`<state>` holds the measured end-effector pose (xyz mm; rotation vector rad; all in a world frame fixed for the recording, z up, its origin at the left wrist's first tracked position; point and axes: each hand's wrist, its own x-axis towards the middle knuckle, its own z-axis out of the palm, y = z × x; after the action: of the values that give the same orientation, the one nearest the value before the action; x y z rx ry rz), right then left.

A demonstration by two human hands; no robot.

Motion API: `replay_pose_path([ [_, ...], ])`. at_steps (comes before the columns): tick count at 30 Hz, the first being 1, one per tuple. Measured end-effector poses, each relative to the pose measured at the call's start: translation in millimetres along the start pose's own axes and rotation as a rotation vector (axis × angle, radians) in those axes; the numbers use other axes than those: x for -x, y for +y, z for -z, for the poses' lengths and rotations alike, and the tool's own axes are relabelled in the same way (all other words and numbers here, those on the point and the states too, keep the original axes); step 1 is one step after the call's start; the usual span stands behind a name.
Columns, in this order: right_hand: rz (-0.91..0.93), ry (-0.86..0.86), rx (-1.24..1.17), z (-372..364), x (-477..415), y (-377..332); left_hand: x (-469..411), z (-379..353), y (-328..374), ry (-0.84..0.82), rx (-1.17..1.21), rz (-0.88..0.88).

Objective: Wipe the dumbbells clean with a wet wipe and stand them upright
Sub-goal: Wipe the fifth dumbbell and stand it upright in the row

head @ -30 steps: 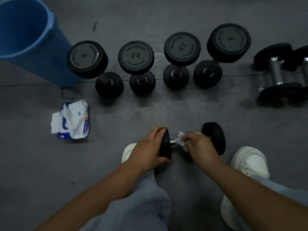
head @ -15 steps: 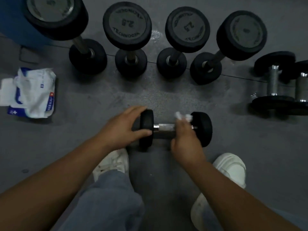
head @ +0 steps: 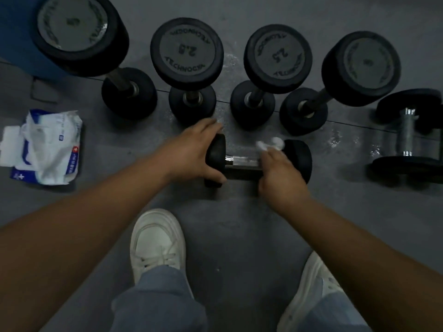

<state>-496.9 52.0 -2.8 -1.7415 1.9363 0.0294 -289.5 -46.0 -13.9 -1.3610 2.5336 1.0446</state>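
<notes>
A blue bin [head: 19, 44] stands at the far left. Nearer the person, a torn-open pack of wet wipes [head: 48, 149] lies on the grey floor [head: 239, 236]. Next along, the 1st upright dumbbell [head: 79, 32] stands on end in front of the bin, then the 2nd upright dumbbell [head: 187, 53], marked 2.5. Just in front of that one, the left hand [head: 191, 154] has its grip closed on the left head of a small dumbbell [head: 244, 166], fingers over the top and thumb on the near side. This small dumbbell lies on its side on the floor, between the upright row and the person's 2 white shoes [head: 157, 243]. The right hand [head: 280, 173] has its grip pinched on a crumpled wet wipe [head: 271, 143], held at the handle just beside the right head. Behind stand the 3rd upright dumbbell [head: 278, 58], also 2.5, and the 4th upright dumbbell [head: 359, 68]. At the far right a chrome-handled dumbbell [head: 407, 140] lies on its side.
</notes>
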Motion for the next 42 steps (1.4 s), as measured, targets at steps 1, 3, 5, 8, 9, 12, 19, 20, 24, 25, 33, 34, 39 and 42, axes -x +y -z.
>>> replay_pose_path([
  [1, -0.061, 0.04, 0.005, -2.4, 0.0, -2.7, 1.2, -0.3, -0.1, 0.037, 0.008, -0.02],
  [3, -0.024, 0.055, -0.038, -9.6, 2.5, -21.7, 6.2, -8.2, 5.6, 0.054, 0.032, -0.034],
  [5, 0.146, -0.005, -0.103, -10.6, 2.6, -33.3, 13.5, -17.4, 12.8, 0.054, 0.02, -0.027],
  [8, 0.023, 0.026, -0.074, -8.0, 3.1, -16.0, 24.5, -11.9, 17.0, 0.147, -0.017, -0.051],
  [9, -0.081, 0.051, -0.041, -11.7, 8.9, -13.6, 26.2, -9.0, 17.3, 0.172, -0.012, -0.053],
  [12, 0.043, -0.038, -0.083, -25.0, 31.1, -19.2, 28.5, -11.5, 23.9, 0.065, -0.022, -0.008],
  [19, 0.061, -0.128, -0.108, -32.8, 66.7, -20.7, 66.7, -36.2, 38.3, 0.044, 0.043, -0.034],
  [20, 0.117, -0.17, -0.151, -35.6, 71.7, -21.3, 70.8, -38.5, 39.0, 0.047, 0.044, -0.025],
  [24, -0.132, -0.121, -0.153, -44.0, 84.7, -13.2, 91.4, -59.2, 43.9, -0.144, -0.08, -0.02],
  [25, -0.086, -0.131, -0.124, -47.2, 92.2, -20.6, 97.5, -62.7, 45.1, -0.15, -0.096, -0.039],
  [33, -0.01, -0.129, -0.135, -67.1, 137.2, -37.0, 127.6, -70.5, 49.4, -0.231, -0.135, -0.084],
  [34, 0.07, -0.146, -0.2, -68.9, 141.2, -39.1, 129.5, -71.7, 47.6, -0.24, -0.135, -0.087],
  [39, -0.061, -0.055, -0.362, -71.3, 152.2, -39.2, 139.0, -77.4, 44.0, -0.293, -0.147, -0.149],
  [42, 0.049, -0.226, -0.276, -72.8, 151.7, -41.8, 143.6, -88.4, 42.4, -0.24, -0.145, -0.22],
])
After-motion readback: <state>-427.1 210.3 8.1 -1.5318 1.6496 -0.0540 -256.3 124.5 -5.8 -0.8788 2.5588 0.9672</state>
